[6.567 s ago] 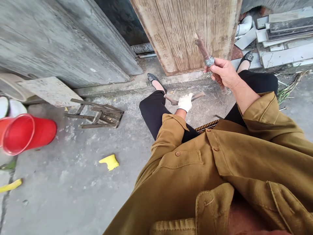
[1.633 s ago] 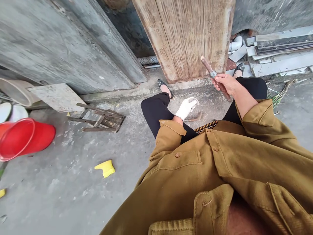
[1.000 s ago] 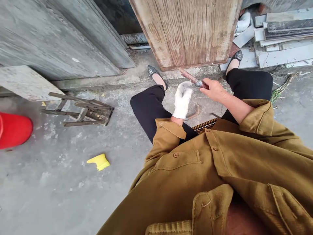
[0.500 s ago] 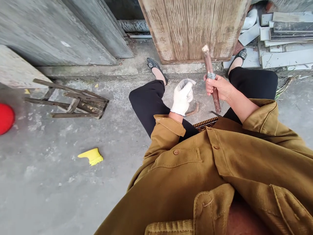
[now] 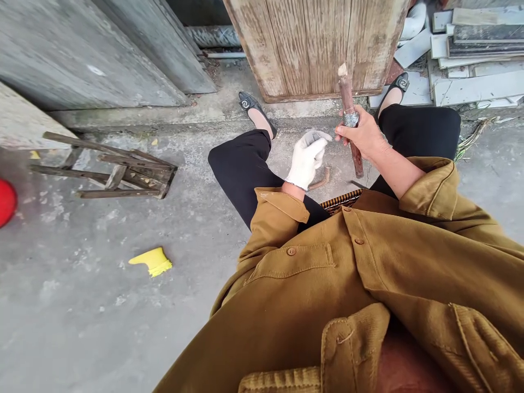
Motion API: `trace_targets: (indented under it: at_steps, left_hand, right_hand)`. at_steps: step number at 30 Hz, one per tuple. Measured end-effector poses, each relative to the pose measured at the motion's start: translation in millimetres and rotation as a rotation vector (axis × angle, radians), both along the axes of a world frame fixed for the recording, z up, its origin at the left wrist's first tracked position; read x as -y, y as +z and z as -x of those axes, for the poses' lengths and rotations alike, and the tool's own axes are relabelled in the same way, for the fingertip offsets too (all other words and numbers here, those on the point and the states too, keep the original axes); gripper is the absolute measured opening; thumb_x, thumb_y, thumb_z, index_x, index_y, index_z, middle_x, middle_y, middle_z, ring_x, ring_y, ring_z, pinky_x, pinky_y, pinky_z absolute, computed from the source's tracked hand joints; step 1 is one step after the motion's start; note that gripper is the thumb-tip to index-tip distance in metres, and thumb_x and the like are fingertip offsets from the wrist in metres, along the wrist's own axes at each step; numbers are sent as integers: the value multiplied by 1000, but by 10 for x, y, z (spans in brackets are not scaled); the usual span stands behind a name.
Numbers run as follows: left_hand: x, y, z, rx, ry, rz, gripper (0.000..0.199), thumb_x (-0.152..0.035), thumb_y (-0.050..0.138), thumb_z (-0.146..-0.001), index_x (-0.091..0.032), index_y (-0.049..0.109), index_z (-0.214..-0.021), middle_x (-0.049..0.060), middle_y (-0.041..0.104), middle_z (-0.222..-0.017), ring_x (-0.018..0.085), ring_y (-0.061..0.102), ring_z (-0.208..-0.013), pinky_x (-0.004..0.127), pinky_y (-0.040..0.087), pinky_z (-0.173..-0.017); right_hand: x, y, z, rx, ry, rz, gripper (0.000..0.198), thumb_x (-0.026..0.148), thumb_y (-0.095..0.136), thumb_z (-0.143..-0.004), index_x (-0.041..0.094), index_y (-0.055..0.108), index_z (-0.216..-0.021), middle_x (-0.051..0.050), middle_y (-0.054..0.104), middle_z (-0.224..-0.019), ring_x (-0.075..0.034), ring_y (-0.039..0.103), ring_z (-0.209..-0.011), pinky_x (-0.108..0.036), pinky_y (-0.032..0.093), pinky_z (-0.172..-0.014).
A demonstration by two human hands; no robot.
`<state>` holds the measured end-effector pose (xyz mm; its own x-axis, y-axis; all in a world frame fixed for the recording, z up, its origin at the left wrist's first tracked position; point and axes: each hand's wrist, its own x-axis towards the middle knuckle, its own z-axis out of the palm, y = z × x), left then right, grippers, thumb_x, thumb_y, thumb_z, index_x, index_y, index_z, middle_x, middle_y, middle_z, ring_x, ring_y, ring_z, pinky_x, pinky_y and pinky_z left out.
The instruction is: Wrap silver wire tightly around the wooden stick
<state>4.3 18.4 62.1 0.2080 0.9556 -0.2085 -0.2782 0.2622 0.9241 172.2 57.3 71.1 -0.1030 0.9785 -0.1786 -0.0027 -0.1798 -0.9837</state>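
My right hand [image 5: 362, 134], bare, is closed around a brown wooden stick [image 5: 346, 93] with a pale cut top end. Silvery wire [image 5: 351, 119] is wound in a tight band about the stick, just at my fingers. Left of it, apart from the stick, my left hand [image 5: 306, 161] wears a white glove with its thumb and fingers pinched together. A thin strand of wire showed at its fingertips a moment ago; in the current view that strand is too fine to follow. A short bent brown stick piece [image 5: 321, 179] lies on the ground below the hands.
A wooden panel [image 5: 309, 49] stands in front of my feet. White and dark boards [image 5: 478, 82] are stacked at the upper right. To the left, a small wooden stool [image 5: 123, 169] lies tipped over, with a yellow boot-shaped thing [image 5: 153, 261] and a red round object [image 5: 6, 202] on the concrete.
My right hand has loosened and shifted its fingers around the stick near the wire band. The gloved left hand stays pinched, slightly closer to the stick. The whole view has shifted slightly.
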Motion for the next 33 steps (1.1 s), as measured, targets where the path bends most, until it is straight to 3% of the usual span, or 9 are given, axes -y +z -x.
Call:
trace_targets:
  at_steps: [5,8,12,16,21,28,33]
  left_hand:
    - [-13,-16,52,-20,21,-55,28,-44,65,-88,-19,69,-99,-5,40,-52,6,32,-39,20,25,-37]
    - [-33,-14,80,-100,86,-143,33,-44,64,-89,-20,68,-112,-4,49,-57,7,43,-44,19,33,-42]
    - [-48,9,116,-405,57,-389,29,-34,67,-87,-22,70,-112,2,69,-87,15,66,-78,24,51,-67]
    - [-50,-12,129,-736,-50,-485,19,-27,64,-86,-21,74,-102,4,73,-107,22,66,-106,30,51,-90]
    - [-71,-62,135,-821,-65,-528,17,-24,62,-86,-20,74,-97,3,73,-101,22,66,-102,31,49,-93]
    - [-72,-10,156,-717,5,-506,13,-18,60,-85,-17,72,-89,3,71,-89,18,65,-87,28,49,-84]
    - [-62,11,170,-695,-22,-503,17,-18,61,-84,-18,73,-95,3,72,-92,17,65,-86,28,50,-84]
  right_hand:
    - [-29,24,-60,23,29,15,48,29,83,-72,22,51,-108,0,56,-80,-12,62,-68,-19,43,-47]
    - [-40,38,-77,13,24,38,49,27,84,-70,22,51,-106,0,56,-80,-11,60,-64,-19,43,-45]
    - [-54,21,-90,0,27,59,47,22,84,-70,21,50,-103,-1,57,-81,-11,59,-63,-21,45,-45]
    - [-59,20,-98,-22,37,77,45,18,83,-71,21,49,-102,-1,56,-79,-13,60,-63,-23,48,-47]
    - [-60,44,-108,-46,80,73,44,17,82,-73,21,49,-101,0,55,-78,-12,59,-63,-23,48,-47]
    - [-87,12,-155,36,53,16,35,10,79,-73,20,52,-93,-1,56,-80,-13,60,-71,-19,45,-46]
    - [-88,11,-153,52,38,0,35,8,79,-71,20,52,-90,-2,54,-78,-14,60,-72,-17,42,-43]
